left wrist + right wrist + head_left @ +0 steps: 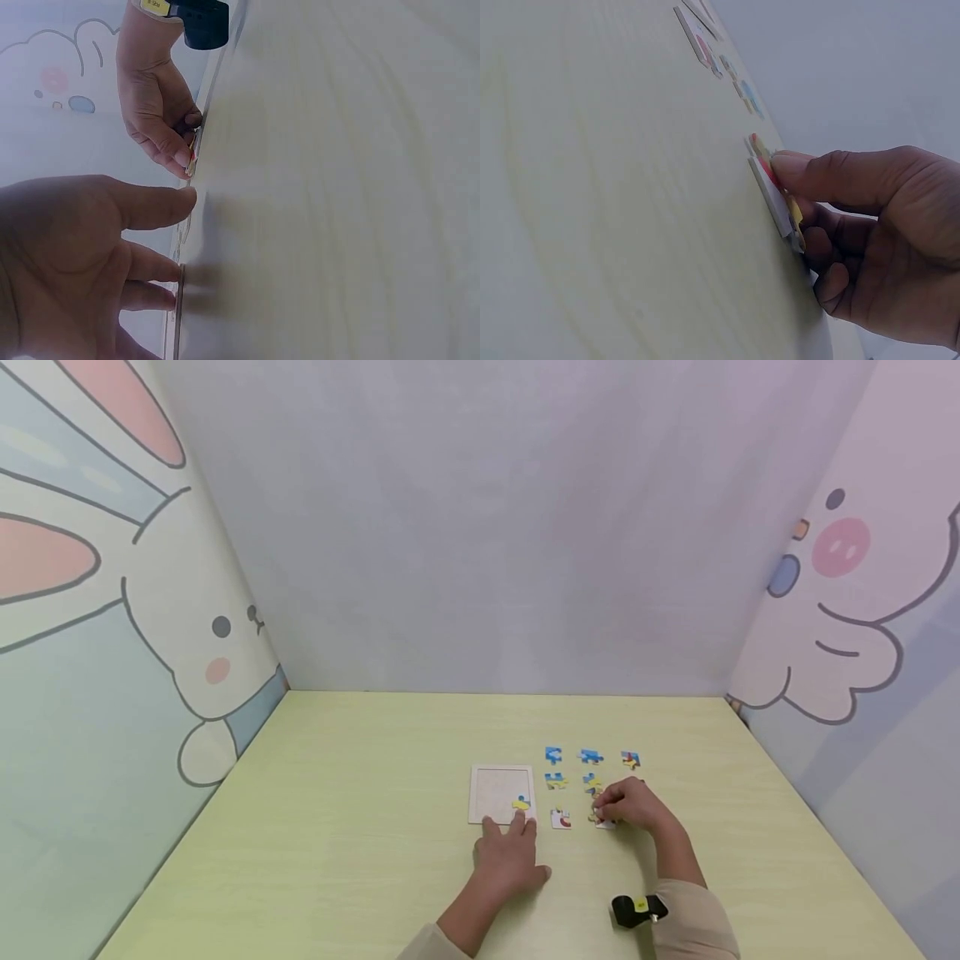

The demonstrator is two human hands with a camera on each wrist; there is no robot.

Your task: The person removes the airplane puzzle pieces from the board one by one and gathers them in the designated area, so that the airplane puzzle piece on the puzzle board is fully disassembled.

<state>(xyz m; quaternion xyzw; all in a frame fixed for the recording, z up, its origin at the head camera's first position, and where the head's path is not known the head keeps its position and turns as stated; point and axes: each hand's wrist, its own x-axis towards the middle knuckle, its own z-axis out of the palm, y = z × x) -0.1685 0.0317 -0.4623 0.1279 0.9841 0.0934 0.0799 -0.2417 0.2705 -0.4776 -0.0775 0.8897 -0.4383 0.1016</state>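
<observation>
My left hand (pixel 508 860) rests with its fingertips on the front edge of a square wooden puzzle tray (pixel 473 795), fingers extended. Inside the tray's lower right corner lies a yellow and blue puzzle piece (pixel 521 803). To the right, my right hand (pixel 636 804) pinches a puzzle piece (pixel 794 211) with yellow on it between thumb and fingers, low over the table. Right beneath it is a white puzzle piece (pixel 766 187), overlapped by the pinched one in the right wrist view. The right hand's fingers partly hide both.
Several loose puzzle pieces lie in rows right of the tray, among them a blue one (pixel 553 755), a blue and red one (pixel 631 759) and a white and red one (pixel 560 818). Printed panels and a grey back wall (pixel 495 543) enclose the table (pixel 337 827).
</observation>
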